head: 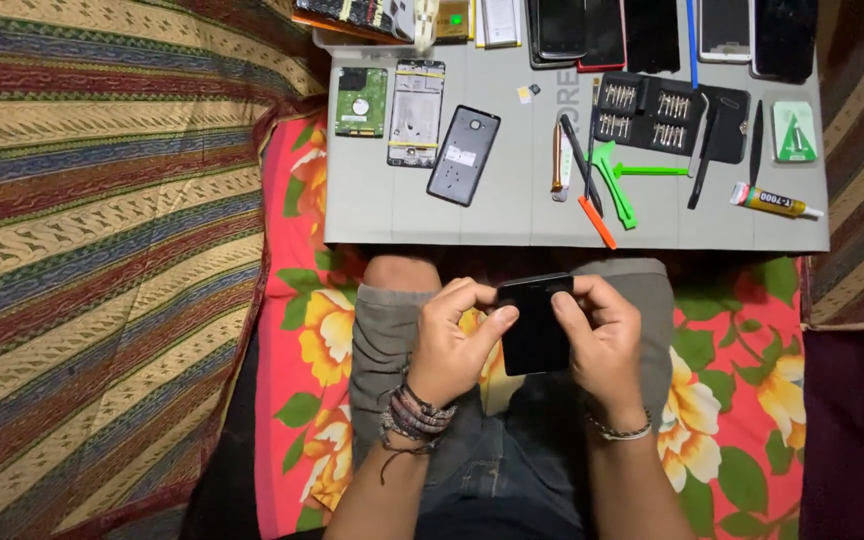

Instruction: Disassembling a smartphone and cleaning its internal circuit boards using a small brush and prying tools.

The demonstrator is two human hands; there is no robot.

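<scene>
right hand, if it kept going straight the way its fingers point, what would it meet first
The right hand points up-left, its fingers already on the black phone. Past that, likely the left hand gripping the other edge, though depth is unclear.

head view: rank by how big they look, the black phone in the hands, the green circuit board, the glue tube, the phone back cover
1. black phone, though nearest the camera
2. phone back cover
3. green circuit board
4. glue tube
</scene>
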